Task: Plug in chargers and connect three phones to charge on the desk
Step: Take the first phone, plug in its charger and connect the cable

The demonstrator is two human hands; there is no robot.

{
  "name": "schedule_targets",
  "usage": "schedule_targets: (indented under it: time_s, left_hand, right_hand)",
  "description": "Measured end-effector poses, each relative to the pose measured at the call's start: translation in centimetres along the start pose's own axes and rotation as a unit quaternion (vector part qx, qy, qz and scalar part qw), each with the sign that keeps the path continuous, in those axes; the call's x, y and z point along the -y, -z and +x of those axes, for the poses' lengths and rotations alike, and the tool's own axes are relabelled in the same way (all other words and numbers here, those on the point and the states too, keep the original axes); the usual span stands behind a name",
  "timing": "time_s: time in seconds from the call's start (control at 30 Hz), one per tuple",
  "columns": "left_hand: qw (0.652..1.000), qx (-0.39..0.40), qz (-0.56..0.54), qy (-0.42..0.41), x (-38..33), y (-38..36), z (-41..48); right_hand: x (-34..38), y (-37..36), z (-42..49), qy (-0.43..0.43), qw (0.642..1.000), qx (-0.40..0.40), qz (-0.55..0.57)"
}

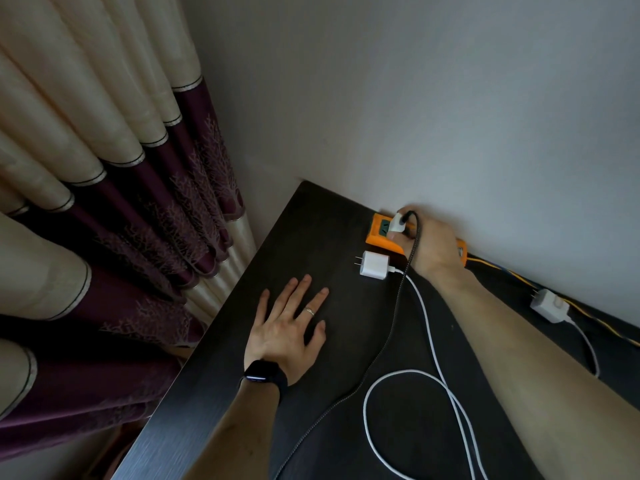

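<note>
An orange power strip [377,237] lies on the dark desk [332,216] against the wall. My right hand [431,245] grips a white charger [397,223] with a dark braided cable [391,334] and holds it over the strip's sockets. A second white charger [374,265] lies on its side just in front of the strip, prongs pointing left, with a white cable [429,341] looping toward me. A third white charger [550,304] lies further right by the wall. My left hand [289,329] rests flat on the desk, fingers spread. No phone is in view.
Cream and purple curtains [104,202] hang left of the desk's left edge. The strip's yellow and dark cord [512,271] runs along the grey wall [450,116] to the right. A black watch [261,372] is on my left wrist.
</note>
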State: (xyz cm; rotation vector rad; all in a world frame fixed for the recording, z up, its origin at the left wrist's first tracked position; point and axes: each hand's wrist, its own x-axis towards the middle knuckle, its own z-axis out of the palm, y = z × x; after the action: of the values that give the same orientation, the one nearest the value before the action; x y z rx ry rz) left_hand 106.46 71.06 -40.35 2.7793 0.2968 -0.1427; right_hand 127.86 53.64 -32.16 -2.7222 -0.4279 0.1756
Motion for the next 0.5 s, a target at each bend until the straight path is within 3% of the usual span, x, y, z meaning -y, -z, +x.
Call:
schedule_targets:
  time_s: [0.4, 0.5]
  left_hand:
    - [1.000, 0.017, 0.007, -0.003, 0.03, 0.22, -0.15]
    - [1.000, 0.016, 0.008, -0.004, 0.04, 0.13, -0.12]
  right_hand:
    - [-0.08, -0.29, 1.21, -0.008, 0.987, 0.035, -0.157]
    - [-0.20, -0.76, 0.80, -0.005, 0.991, 0.021, -0.134]
